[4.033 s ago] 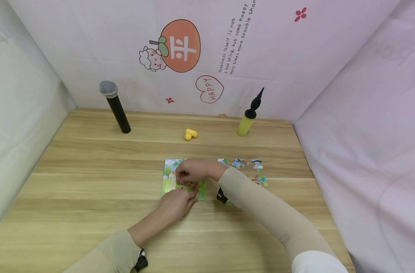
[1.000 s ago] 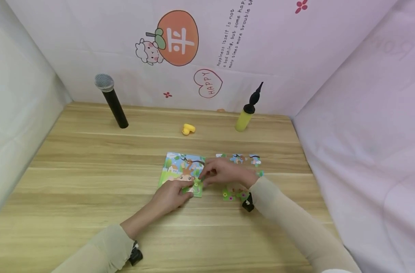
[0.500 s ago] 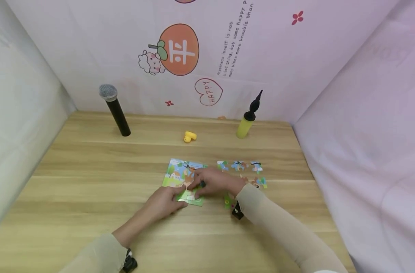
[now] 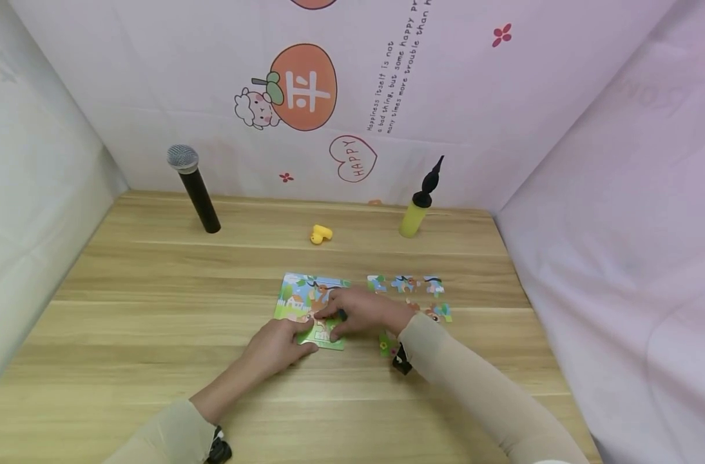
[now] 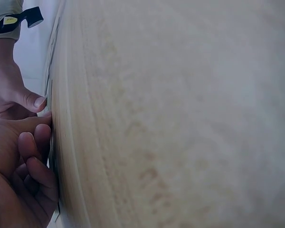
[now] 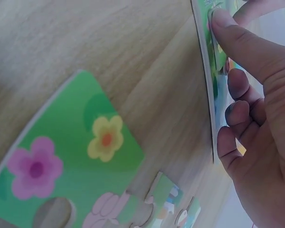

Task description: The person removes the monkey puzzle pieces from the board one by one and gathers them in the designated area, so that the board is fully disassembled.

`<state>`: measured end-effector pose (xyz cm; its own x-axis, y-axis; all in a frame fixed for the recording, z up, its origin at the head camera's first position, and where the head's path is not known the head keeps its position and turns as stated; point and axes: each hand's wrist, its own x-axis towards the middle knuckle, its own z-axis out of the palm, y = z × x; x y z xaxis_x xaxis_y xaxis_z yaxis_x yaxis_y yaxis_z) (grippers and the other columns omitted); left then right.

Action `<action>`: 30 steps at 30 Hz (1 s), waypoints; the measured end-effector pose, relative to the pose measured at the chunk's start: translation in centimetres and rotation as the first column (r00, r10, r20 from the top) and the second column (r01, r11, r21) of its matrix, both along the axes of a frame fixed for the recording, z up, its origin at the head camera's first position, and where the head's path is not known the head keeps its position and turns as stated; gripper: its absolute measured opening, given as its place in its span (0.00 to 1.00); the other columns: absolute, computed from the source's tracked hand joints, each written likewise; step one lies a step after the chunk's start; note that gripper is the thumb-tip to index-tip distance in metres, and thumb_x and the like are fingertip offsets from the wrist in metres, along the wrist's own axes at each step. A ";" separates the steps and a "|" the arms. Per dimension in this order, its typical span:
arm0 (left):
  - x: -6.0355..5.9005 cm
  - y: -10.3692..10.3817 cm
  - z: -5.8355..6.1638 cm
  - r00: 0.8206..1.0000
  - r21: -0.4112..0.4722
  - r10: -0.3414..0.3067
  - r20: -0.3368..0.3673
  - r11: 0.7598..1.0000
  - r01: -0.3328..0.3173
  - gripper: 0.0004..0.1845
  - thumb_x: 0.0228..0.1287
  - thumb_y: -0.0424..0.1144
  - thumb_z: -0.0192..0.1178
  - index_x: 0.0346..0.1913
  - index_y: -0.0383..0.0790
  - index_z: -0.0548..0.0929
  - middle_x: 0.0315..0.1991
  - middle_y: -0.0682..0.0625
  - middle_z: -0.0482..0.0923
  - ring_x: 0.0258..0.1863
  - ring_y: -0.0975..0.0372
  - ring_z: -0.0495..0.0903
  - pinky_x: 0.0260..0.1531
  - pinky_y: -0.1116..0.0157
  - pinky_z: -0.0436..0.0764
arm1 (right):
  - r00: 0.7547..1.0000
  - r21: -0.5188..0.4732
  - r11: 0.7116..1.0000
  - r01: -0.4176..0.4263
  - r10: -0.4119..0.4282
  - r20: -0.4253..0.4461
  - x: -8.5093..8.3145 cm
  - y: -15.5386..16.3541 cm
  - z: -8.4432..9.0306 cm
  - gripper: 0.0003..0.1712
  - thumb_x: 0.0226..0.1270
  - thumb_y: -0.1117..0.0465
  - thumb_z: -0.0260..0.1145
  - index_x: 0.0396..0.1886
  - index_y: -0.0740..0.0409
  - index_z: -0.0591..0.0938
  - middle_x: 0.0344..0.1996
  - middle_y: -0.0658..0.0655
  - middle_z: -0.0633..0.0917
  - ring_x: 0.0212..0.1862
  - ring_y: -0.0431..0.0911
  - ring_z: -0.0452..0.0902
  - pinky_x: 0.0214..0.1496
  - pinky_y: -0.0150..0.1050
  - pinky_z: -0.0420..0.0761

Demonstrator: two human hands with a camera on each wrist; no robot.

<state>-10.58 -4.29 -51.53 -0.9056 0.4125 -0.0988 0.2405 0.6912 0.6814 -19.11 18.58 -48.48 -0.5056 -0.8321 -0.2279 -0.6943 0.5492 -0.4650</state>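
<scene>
The puzzle board point(image 4: 306, 303) is a flat square card printed with a bright cartoon scene: blue sky and a small house at the top, a brown animal in the middle, green grass below. It lies near the middle of the worktop point(image 4: 155, 335), somewhat nearer its front edge. The left hand point(image 4: 280, 348) presses on the board's front edge with curled fingers, thumb on top. The right hand point(image 4: 361, 312) comes across from the right, its forefinger point(image 6: 237, 40) pressing down on a piece in the board's lower right part, the other fingers curled.

Toward the right edge of the worktop lie loose puzzle pieces point(image 4: 407, 283) in a row, and a green piece with flowers point(image 6: 61, 156) lies by the right wrist.

The backdrop behind the rear edge reads "HAPPY" point(image 4: 352, 158) inside a heart, beside "Happiness itself is not a bad thing, but some happy..." point(image 4: 401, 71), partly cut off.
</scene>
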 end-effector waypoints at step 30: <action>0.2 0.2 -0.1 0.999 -0.032 0.031 -0.020 0.999 -0.032 0.29 0.61 0.50 0.74 0.62 0.41 0.84 0.11 0.56 0.67 0.10 0.67 0.55 0.13 0.69 0.60 | 0.964 0.536 0.839 0.096 -0.213 0.161 2.7 10.4 7.8 0.29 0.67 0.70 0.70 0.12 0.50 0.65 0.13 0.43 0.64 0.18 0.38 0.50 0.24 0.35 0.56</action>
<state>-10.42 -4.06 -51.60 -0.9199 0.3807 -0.0941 0.2312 0.7203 0.6540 -16.42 28.98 -40.72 -0.5105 -0.4757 -0.7163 -0.5005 0.8418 -0.2023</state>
